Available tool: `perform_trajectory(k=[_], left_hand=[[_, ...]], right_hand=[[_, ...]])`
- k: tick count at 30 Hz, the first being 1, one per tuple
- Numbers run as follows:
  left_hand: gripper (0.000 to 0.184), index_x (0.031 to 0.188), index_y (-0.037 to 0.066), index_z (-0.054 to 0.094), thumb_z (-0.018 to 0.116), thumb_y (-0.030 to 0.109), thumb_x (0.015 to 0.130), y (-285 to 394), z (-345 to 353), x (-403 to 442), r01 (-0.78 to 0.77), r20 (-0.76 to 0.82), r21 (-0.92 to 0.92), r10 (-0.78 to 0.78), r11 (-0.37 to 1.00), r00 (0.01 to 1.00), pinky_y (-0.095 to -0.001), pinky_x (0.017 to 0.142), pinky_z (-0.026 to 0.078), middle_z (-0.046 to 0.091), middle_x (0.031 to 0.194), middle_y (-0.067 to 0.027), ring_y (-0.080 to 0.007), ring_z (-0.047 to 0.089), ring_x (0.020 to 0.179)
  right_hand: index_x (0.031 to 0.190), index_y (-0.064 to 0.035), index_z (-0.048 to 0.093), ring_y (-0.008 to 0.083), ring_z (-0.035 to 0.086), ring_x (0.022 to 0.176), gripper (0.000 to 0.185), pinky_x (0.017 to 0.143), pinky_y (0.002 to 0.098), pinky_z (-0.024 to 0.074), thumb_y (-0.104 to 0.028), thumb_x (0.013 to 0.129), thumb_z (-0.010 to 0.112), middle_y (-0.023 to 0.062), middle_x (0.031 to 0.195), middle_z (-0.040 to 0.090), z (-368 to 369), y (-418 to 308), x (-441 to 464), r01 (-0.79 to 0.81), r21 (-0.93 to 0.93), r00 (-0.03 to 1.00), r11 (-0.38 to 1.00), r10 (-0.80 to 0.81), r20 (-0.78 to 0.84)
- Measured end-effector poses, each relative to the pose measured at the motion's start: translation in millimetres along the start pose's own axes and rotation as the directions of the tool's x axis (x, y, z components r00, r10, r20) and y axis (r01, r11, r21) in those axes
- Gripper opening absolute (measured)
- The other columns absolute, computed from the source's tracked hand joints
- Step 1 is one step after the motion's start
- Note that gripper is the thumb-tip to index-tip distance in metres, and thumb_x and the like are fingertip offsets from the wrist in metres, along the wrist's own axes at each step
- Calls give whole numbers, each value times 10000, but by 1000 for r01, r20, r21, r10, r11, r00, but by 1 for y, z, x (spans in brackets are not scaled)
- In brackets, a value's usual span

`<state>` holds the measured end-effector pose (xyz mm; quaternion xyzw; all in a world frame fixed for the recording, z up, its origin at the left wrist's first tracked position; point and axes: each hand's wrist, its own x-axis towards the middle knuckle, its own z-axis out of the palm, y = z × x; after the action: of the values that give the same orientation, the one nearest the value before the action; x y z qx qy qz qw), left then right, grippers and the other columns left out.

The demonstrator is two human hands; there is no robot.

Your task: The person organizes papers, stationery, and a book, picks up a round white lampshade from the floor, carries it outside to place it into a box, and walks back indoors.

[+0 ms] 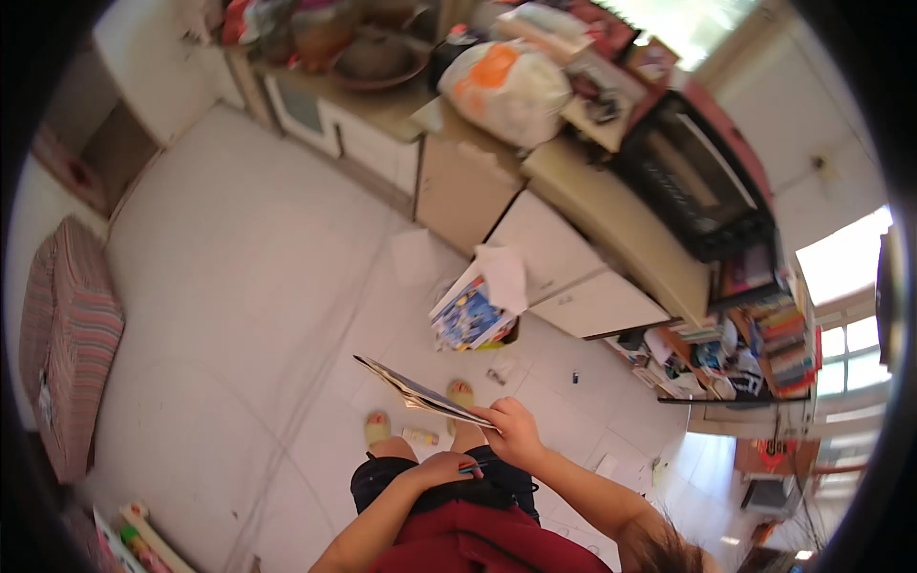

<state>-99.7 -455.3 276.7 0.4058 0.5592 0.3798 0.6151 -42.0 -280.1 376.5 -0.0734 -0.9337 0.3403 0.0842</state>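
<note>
My right hand (512, 430) is closed on the near end of a thin booklet (420, 393). The booklet is seen almost edge-on, dark on top with pale page edges, and points away to the left above the floor. Close to my waist, my left hand (443, 472) is closed around something small with thin coloured ends (471, 468), whose kind I cannot make out. In front of my feet, a box heaped with papers (470, 313) stands on the floor, with a blue picture sheet on top.
Counter cabinets (564, 258) run along the far side, bearing a white plastic bag (506, 91) and a black oven (697, 172). Shelves of books (788, 349) stand right. A yellow-labelled tube (420, 436) lies by my sandals. A striped cushion (72, 344) stands left.
</note>
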Motion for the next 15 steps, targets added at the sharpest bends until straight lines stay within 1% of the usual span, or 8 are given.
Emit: perform_trajectory(k=[4,6,7,8,10,11,12,15], left_hand=[[267,1007,119,663,610,308,826,28,-14,13,-129,197,233,83,964,977,-362,819,463,675,955,-90,-251,629,921],[338,1065,135,647,587,386,848,36,-12,16,-136,247,453,22,881,969,-375,822,463,672,968,-111,-283,624,932],[443,1090,107,664,593,469,845,50,-11,14,-141,304,424,6,895,953,-364,865,453,674,1013,-140,-277,632,935],[443,1090,107,664,593,469,845,55,-6,12,-161,340,439,3,884,940,-364,865,453,674,1013,-140,-277,632,935],[434,1057,92,676,598,462,845,64,4,16,-179,377,460,-9,869,926,-358,840,454,675,997,-152,-284,632,913],[448,1021,72,681,601,474,840,39,12,32,-202,386,529,-22,824,922,-359,807,455,675,952,-161,-288,629,876],[448,1021,72,681,601,474,840,39,20,44,-228,426,542,-30,809,904,-359,807,455,675,952,-161,-288,629,876],[457,1012,59,671,610,475,833,48,44,73,-231,550,531,-124,815,826,-363,792,459,672,939,-165,-287,630,862]], right_hand=[[1035,-99,684,260,532,711,327,616,349,432,11,727,667,79,744,542,-33,-44,-50,-138,22,944,990,138,-299],[1016,-85,686,253,533,701,299,610,343,427,11,733,673,81,737,544,-42,-75,-74,-211,24,875,977,200,-442],[997,-71,689,245,534,690,270,603,336,422,12,740,679,84,731,546,-44,-89,-88,-246,43,815,968,231,-532],[997,-71,689,245,534,690,270,603,336,422,12,740,679,84,731,546,-45,-99,-99,-271,42,790,962,247,-561],[975,-44,683,235,538,676,232,592,327,415,22,752,678,91,726,557,-46,-116,-123,-348,97,630,933,309,-712],[948,-19,675,229,536,660,181,585,321,410,12,769,680,96,729,564,-52,-126,-132,-365,115,565,924,318,-761],[948,-19,675,229,536,660,181,585,321,410,12,769,680,96,729,564,-57,-133,-144,-390,121,524,913,328,-786],[899,2,659,195,529,669,114,592,293,405,0,787,684,84,753,567,-66,-144,-177,-441,261,285,859,409,-867]])
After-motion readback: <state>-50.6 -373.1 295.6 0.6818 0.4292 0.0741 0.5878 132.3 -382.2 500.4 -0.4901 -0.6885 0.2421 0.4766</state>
